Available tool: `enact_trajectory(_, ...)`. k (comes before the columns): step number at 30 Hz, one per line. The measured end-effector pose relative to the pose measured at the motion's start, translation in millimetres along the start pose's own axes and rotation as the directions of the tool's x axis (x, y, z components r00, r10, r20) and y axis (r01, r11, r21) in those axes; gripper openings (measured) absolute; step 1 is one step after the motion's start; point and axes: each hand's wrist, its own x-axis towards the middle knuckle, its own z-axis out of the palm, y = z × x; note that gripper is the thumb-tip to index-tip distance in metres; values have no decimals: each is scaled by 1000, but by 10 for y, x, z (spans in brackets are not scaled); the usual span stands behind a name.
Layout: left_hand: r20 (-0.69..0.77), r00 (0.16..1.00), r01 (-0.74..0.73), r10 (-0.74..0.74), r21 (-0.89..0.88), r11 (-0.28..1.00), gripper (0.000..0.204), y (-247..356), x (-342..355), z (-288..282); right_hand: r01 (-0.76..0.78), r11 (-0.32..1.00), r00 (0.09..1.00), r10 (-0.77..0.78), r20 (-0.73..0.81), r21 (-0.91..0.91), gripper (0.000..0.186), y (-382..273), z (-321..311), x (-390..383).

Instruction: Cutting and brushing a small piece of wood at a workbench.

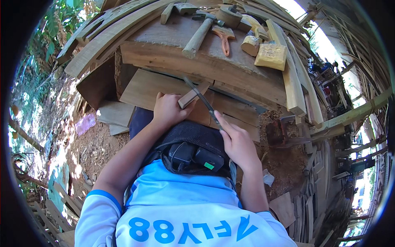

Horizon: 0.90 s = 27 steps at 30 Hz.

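My left hand [170,109] is closed around the lower end of a small flat wooden piece [191,97], which slants up and away to the right. In my right hand [235,138] is a long, narrow, dark file [201,97], its forefinger stretched along it. The file crosses over the wooden piece from lower right to upper left, and its far tip is blurred. Whether file and wood touch is hard to tell. Beneath both hands lies a wooden board [150,88], against the front of a thick wooden workbench [164,57].
On the bench lie a hammer [199,37], a paintbrush [223,38], a wooden-handled tool [251,43] and a yellow block [270,56]. Long planks [294,88] flank it. A black pouch [193,154] with dark devices sits at my waist. Wood scraps [306,210] lie at right.
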Motion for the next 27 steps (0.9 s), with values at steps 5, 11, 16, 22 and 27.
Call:
enact_trajectory(5,-14,1000,4,-4,37,999,38,32,-13,-20,60,998,998,-60,-13,-11,62,-14,116,195)
enact_trajectory(11,4,999,52,-52,8,999,40,9,4,-12,-61,993,996,67,57,-104,63,-124,-394,-642)
enact_trajectory(16,63,990,134,-127,-126,983,42,-12,13,-100,-61,998,996,60,-71,-13,62,-214,-669,-874)
enact_trajectory(22,293,955,221,-46,-600,769,42,-194,-35,-300,94,993,966,-72,-250,77,62,-148,-433,-596)
enact_trajectory(27,490,871,386,-15,-667,637,35,-299,-57,-450,-91,993,991,82,108,79,55,-348,-394,-525)
